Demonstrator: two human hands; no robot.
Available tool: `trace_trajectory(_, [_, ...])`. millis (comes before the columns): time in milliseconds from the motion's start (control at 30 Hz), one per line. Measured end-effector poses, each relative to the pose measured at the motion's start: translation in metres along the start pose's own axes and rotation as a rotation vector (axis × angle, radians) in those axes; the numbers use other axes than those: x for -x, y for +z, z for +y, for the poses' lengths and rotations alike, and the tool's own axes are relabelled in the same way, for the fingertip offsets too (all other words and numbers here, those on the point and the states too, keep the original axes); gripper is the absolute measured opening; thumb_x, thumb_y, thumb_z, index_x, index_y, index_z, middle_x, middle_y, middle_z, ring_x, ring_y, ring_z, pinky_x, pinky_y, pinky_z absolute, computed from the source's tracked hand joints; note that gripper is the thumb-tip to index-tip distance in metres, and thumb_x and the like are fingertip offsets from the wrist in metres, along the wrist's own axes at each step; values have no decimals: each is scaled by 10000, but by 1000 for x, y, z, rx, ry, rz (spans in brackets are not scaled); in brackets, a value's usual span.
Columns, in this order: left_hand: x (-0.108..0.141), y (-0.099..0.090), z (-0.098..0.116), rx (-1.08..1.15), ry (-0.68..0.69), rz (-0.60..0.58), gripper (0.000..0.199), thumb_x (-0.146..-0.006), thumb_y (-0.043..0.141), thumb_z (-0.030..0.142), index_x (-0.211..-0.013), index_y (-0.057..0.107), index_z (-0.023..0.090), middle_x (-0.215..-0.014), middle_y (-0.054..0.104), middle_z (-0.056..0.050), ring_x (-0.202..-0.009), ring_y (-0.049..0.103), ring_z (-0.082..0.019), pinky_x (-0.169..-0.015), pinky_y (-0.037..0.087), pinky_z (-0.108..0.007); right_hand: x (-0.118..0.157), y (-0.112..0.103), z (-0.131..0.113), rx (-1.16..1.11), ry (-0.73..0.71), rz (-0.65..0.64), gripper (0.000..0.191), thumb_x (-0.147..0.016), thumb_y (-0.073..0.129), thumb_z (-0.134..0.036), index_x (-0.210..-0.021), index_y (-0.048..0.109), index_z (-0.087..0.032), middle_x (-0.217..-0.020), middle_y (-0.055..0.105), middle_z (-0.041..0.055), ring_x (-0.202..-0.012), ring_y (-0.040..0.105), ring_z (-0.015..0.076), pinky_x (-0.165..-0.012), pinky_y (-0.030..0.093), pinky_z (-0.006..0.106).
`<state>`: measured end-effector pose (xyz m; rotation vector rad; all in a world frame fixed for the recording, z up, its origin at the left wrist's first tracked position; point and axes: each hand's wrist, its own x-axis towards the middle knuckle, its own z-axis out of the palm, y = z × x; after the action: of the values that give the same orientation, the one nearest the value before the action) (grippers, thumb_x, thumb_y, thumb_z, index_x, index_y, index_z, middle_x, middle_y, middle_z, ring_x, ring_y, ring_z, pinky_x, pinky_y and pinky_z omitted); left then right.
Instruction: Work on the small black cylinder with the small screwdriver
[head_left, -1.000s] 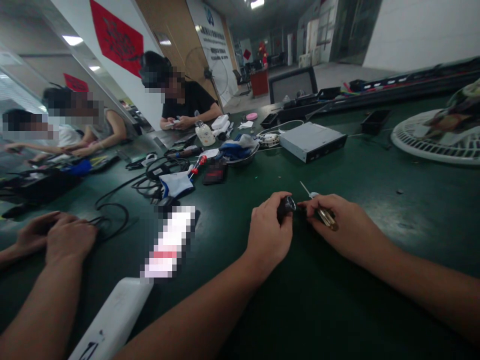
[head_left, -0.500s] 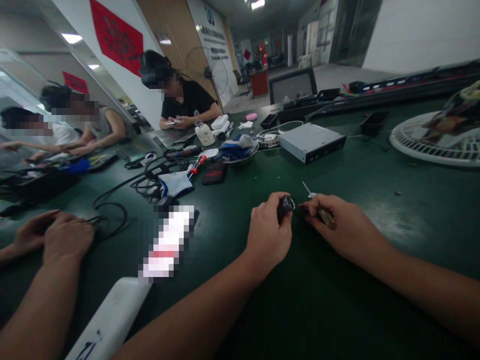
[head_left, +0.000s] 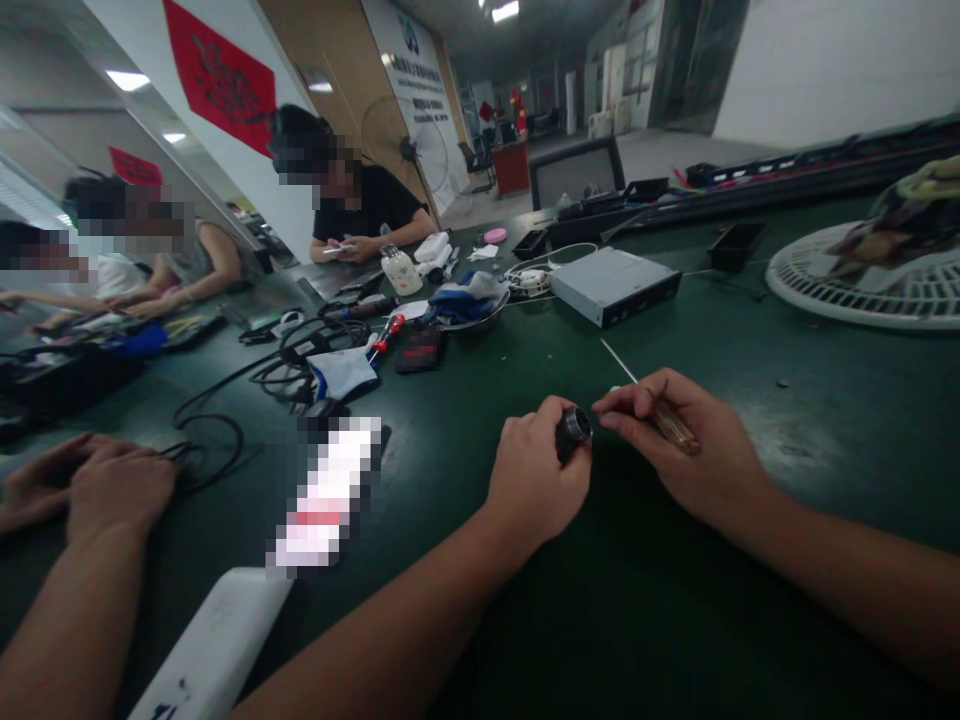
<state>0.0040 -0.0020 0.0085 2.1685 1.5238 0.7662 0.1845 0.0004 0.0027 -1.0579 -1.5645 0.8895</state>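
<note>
My left hand [head_left: 534, 475] is closed around a short black cylinder [head_left: 574, 428] with a metallic ring at its open end. That end faces right, towards my other hand. In my right hand [head_left: 701, 445] lies a screwdriver with a clear amber handle [head_left: 676, 428], held across the fingers. Its thin metal shaft [head_left: 619, 361] points away to the upper left. The thumb and forefinger of this hand come together close to the cylinder's open end, a small gap apart from it. Whatever may sit between those fingertips is too small to make out.
At left a co-worker's hands [head_left: 124, 490] hold a black cable [head_left: 240, 440]. A lit phone [head_left: 330, 490] and a white device [head_left: 214, 640] lie between us. Farther back are a grey metal box [head_left: 615, 283], blue-white gloves [head_left: 465, 298] and a white fan grille [head_left: 817, 280]. Several people sit opposite.
The screwdriver has shifted in my right hand, showing more of its shaft and handle. My left hand has turned the cylinder's open end slightly more towards me. The whole view has shifted a little.
</note>
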Motion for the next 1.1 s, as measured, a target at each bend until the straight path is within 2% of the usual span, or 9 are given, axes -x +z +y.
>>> trace_trajectory(167, [0, 2, -3, -13, 40, -1, 140, -897, 581, 239, -1036, 594, 231, -922, 691, -30, -844, 626, -225, -785, 480, -405, 3, -1, 1, 35, -49, 20, 288, -838, 754, -228, -813, 468, -238, -970, 729, 41, -952, 724, 235, -818, 573, 387])
trace_trajectory(367, [1, 2, -2, -14, 94, -20, 165, -871, 608, 221, -1034, 585, 233, -943, 684, -23, -867, 621, -228, -826, 478, -414, 4, -2, -3, 108, -63, -51, 242, -865, 721, -196, -803, 491, -237, -976, 742, 26, -971, 716, 214, -845, 556, 360])
trace_trajectory(500, [1, 2, -1, -24, 148, -35, 178, -878, 608, 226, -1055, 594, 231, -964, 686, -23, -882, 614, -227, -847, 463, -417, 2, -2, -3, 111, -33, -34, 280, -820, 748, -157, -816, 481, -239, -961, 712, 20, -954, 704, 218, -839, 550, 373])
trace_trajectory(667, [1, 2, -2, -58, 205, -15, 201, -863, 605, 174, -1050, 613, 244, -962, 701, 0, -929, 622, -223, -926, 415, -444, 0, -1, -3, 80, 16, -77, 309, -796, 773, -185, -814, 469, -240, -947, 691, 32, -924, 697, 231, -831, 557, 401])
trace_trajectory(767, [1, 3, -2, -65, 205, 4, 201, -858, 603, 174, -1045, 621, 246, -973, 711, 1, -955, 628, -230, -956, 394, -455, 2, -1, -3, 105, -19, -93, 300, -806, 761, -199, -827, 465, -244, -951, 681, 34, -913, 691, 230, -813, 560, 399])
trace_trajectory(967, [2, 3, -1, -37, 203, 25, 250, -824, 639, 187, -1069, 618, 232, -999, 714, -8, -946, 636, -226, -983, 388, -448, 9, -2, -3, 246, -194, -19, 257, -822, 711, -158, -835, 473, -253, -924, 677, 18, -881, 684, 219, -781, 536, 369])
trace_trajectory(1100, [2, 2, 0, -13, 183, 38, 207, -852, 630, 208, -1057, 627, 239, -1003, 716, -5, -962, 635, -222, -984, 390, -448, 10, -4, -6, 342, -197, -9, 239, -823, 735, -178, -824, 507, -250, -926, 706, 17, -845, 693, 212, -739, 528, 353])
